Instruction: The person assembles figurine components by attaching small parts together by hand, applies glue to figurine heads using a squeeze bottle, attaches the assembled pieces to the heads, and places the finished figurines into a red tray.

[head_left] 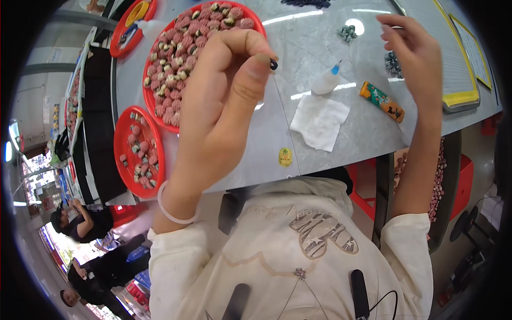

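My left hand (226,112) is raised over the near side of the table, its thumb and forefinger pinched on a small dark piece (273,64). Most of that piece hides behind the fingertips. At the right, my right hand (416,61) is bent over the table with thumb and fingers drawn together; what they hold, if anything, is too small to make out. Beside its wrist lies a pile of small grey-green pieces (393,64). A second small pile of grey-green pieces (348,34) sits farther left. Between the hands stands a white squeeze bottle (326,82) with a blue-based needle tip.
A large red tray (258,21) holds many pink and cream flower-like pieces; a smaller red tray (121,166) holds fewer. A white tissue (320,121), an orange-green lighter-shaped tube (382,101) and a yellow sticker (285,157) lie nearby. A yellow-edged board (460,99) borders the right.
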Tool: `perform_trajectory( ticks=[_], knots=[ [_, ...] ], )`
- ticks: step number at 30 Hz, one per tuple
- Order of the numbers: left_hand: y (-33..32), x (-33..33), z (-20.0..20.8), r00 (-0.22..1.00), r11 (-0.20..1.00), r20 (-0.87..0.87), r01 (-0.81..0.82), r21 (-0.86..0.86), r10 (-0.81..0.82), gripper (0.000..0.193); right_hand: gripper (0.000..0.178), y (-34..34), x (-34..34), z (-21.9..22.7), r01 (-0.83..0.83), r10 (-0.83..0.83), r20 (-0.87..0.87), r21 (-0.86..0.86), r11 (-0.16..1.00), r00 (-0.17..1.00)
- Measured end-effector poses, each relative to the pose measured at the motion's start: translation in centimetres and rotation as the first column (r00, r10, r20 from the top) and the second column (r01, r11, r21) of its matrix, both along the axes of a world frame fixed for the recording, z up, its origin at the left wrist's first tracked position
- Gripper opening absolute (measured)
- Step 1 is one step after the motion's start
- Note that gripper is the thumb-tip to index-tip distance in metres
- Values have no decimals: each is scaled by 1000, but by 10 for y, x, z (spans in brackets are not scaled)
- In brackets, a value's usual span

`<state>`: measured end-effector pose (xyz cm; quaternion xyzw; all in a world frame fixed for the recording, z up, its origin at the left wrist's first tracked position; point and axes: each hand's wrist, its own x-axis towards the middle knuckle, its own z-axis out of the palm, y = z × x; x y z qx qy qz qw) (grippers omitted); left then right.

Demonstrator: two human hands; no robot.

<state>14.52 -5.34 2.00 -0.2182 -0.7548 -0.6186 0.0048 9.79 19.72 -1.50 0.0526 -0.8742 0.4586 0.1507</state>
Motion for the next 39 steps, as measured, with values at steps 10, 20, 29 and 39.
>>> perform_trajectory(
  ticks=[10, 20, 29, 39],
  knots=[
    [16, 45, -27, 994, 941, -22, -91, 326, 103, 13, 22, -42, 87, 25, -391, 356, -167, -475, 788, 920],
    [28, 56, -27, 971, 880, -67, -178, 441, 230, 13, 23, -105, 105, 37, -326, 348, -81, -592, 737, 934],
    [27, 59, -14, 920, 762, 373, -155, 628, -121, 18, 20, -92, 100, 9, -441, 283, -374, -454, 774, 883],
    [29, 54, -14, 824, 782, 533, -201, 590, -191, 19, 20, -79, 97, 8, -406, 265, -428, -280, 870, 864]
  ],
)
